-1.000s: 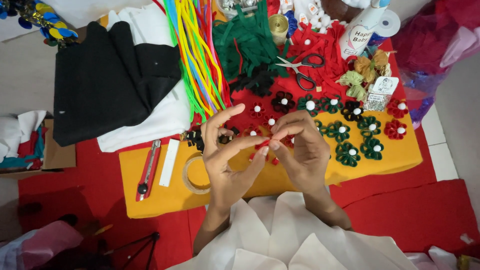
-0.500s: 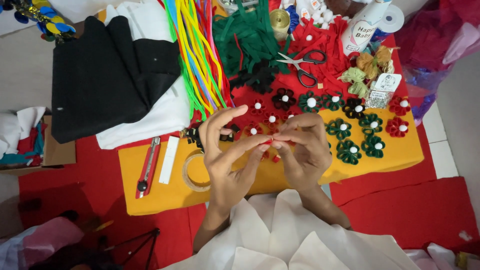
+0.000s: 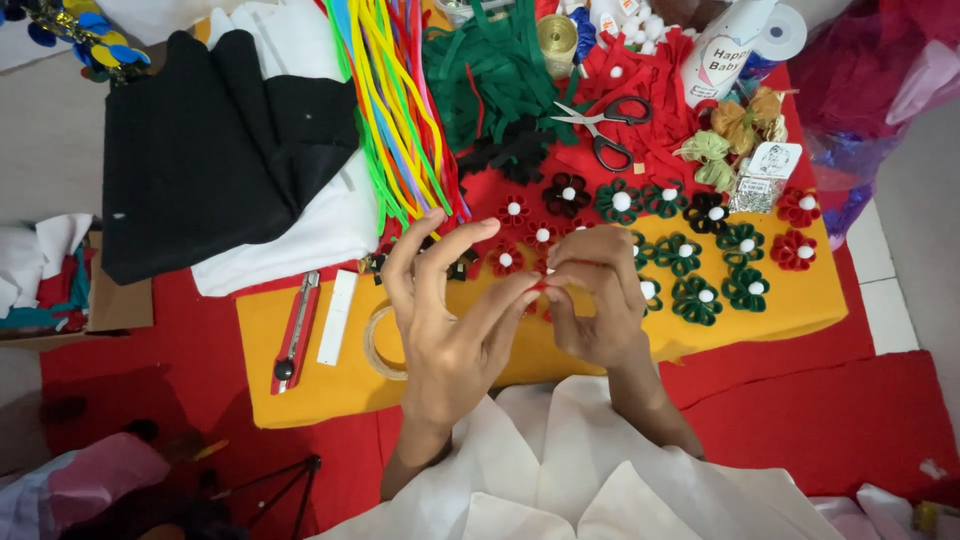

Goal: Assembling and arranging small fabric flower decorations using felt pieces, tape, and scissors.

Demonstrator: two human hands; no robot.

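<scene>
Clearly, both hands meet above the yellow felt sheet (image 3: 300,390), and between their fingertips sits a small red piece (image 3: 541,287). The left hand (image 3: 450,320) pinches it with thumb and one finger, while its other fingers stand up and spread. The right hand (image 3: 595,300) is curled, with its fingertips closed on the same red piece from the other side. What exactly the piece is, I cannot tell, because the fingers cover most of it.

Just behind the hands, on the yellow sheet, lie small felt flowers with white centres: red flowers (image 3: 515,212) to the left side and green flowers (image 3: 745,288) more to the right. Two more red ones lie at the right end of the sheet. Left of the left hand there is a ring of clear tape (image 3: 377,345), partly hidden by the hand, then a white stick (image 3: 337,317) and a red utility knife (image 3: 296,332) side by side.

Farther back, a pair of black-handled scissors (image 3: 605,128) rests on red felt strips (image 3: 655,85), next to a heap of green felt strips (image 3: 490,70). A bundle of coloured pipe cleaners (image 3: 395,110) runs beside folded black felt (image 3: 210,150), which lies on white cloth (image 3: 320,230).
</scene>
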